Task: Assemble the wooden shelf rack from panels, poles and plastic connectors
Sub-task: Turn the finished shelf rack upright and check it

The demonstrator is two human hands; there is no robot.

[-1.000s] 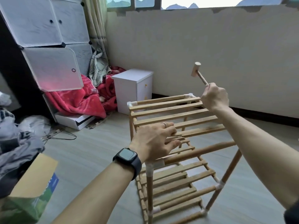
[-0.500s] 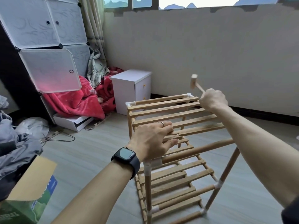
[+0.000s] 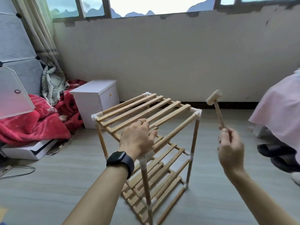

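Observation:
The wooden shelf rack (image 3: pixel 142 108) stands upright on the floor, three slatted tiers joined by round poles and white plastic connectors (image 3: pixel 196 113). My left hand (image 3: pixel 137 139), with a dark watch on its wrist, grips the near front corner of the top tier, fingers curled over the slats and the front pole. My right hand (image 3: pixel 230 149) holds a small wooden mallet (image 3: pixel 215 101) by the lower end of its handle, head up, in the air to the right of the rack and apart from it.
A white bedside cabinet (image 3: pixel 95 98) stands behind the rack by the wall. Red blankets (image 3: pixel 32 125) and a white flat box lie at the left under a plastic cube wardrobe. A pink cloth-covered object (image 3: pixel 279 111) and a dark slipper sit at the right.
My right hand has pulled the mallet back from over the far corner of the rack to its right side. The view has turned to the right. My left hand keeps its grip.

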